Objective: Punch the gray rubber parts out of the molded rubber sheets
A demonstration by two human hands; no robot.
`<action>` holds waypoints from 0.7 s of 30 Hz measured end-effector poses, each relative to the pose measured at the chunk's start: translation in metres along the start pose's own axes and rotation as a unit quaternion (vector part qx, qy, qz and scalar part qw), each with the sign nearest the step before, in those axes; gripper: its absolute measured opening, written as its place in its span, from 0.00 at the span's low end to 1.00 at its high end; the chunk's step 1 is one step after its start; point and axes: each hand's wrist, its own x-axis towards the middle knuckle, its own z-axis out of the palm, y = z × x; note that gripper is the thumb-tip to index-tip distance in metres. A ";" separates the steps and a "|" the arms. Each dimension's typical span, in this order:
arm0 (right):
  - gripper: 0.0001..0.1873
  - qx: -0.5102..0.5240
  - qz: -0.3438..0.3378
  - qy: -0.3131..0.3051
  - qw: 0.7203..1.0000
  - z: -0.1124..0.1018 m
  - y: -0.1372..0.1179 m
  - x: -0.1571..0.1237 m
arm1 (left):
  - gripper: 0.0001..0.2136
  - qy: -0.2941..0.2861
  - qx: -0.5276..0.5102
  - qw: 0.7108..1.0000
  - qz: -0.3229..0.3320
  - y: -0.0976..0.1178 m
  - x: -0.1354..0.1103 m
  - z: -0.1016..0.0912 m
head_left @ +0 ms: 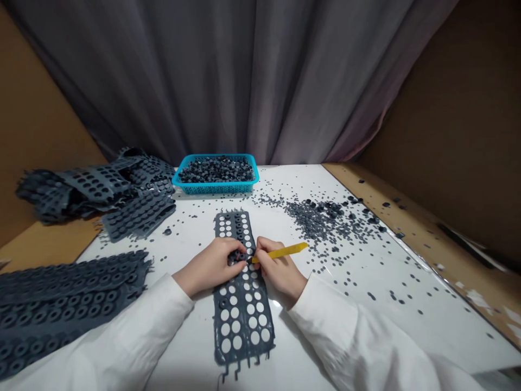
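Observation:
A dark grey rubber sheet (240, 304) lies lengthwise before me, with rows of round holes showing white through it. Some rubber rings still sit in it, mostly at its far end. My left hand (220, 259) is closed over the sheet's middle, thumb and fingers pinching small dark rubber rings (240, 256). Close beside it, my right hand (277, 266) grips a slim yellow tool (290, 250) like a pen. Its dark tip points left, at the rings by my left fingertips; I cannot make out the tip's exact shape.
A blue basket (215, 187) full of dark rings stands at the back. Small dark discs (321, 217) are heaped and scattered on the white table (293, 315) at right. Punched sheets (97, 184) pile up at back left; ring-filled sheets (73, 298) lie at near left. A grey curtain (228, 76) hangs behind.

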 end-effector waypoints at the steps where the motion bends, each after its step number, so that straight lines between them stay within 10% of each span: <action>1: 0.10 -0.006 -0.006 -0.003 1.000 0.000 -0.001 0.000 | 0.08 -0.011 0.023 1.000 0.016 0.001 0.001 0.000; 8: 0.11 -0.004 0.004 0.003 1.000 -0.001 -0.001 0.001 | 0.07 -0.102 0.148 0.981 0.069 0.005 0.009 -0.001; 21: 0.10 0.011 0.008 -0.002 1.000 0.000 0.006 0.001 | 0.07 -0.030 0.003 0.997 0.068 -0.012 0.009 -0.005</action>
